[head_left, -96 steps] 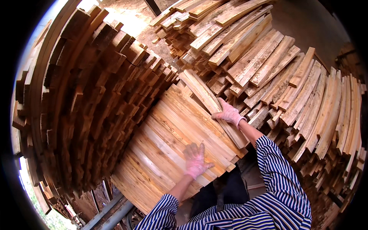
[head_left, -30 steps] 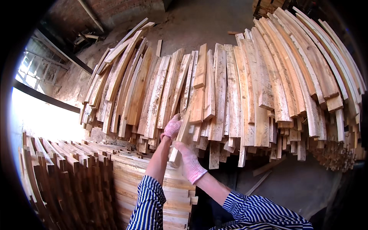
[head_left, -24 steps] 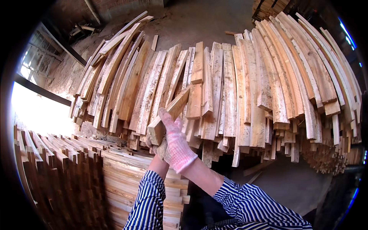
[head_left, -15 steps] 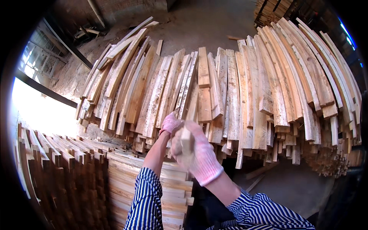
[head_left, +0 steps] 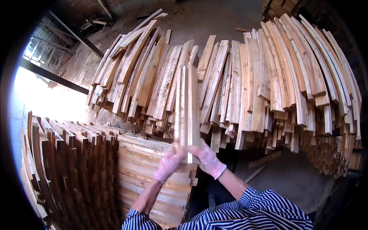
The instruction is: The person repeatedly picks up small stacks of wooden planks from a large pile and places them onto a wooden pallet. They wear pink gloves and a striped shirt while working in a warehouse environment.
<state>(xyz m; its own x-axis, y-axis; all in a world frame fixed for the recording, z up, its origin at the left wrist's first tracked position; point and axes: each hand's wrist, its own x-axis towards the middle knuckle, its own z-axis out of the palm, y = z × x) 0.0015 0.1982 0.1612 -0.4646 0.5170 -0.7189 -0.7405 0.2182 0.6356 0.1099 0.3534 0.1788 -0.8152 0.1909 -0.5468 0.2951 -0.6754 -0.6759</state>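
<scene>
Several light wooden boards (head_left: 188, 111) are lifted side by side between my hands, their near ends close to me and their far ends pointing away over the pile. My left hand (head_left: 170, 163), in a pink and white knit glove, grips the boards from the left near that end. On the opposite side my right hand (head_left: 208, 159), gloved the same way, closes round them with its thumb toward the middle. The fingers beneath the boards are partly hidden, and motion smears the boards slightly. Beyond them lies a wide pile of rough boards (head_left: 255, 86), with ends at uneven heights.
Below and left of my hands is a stack of boards laid crosswise (head_left: 142, 165). Farther left stands another tall stack (head_left: 73, 153) with its ends toward me. Loose wood strips (head_left: 264, 159) lie on the floor at right. A dark metal bar (head_left: 53, 76) crosses the bright left side.
My hands have moved apart to either side of the boards, which have come up off the pile toward me. The view has shifted slightly.
</scene>
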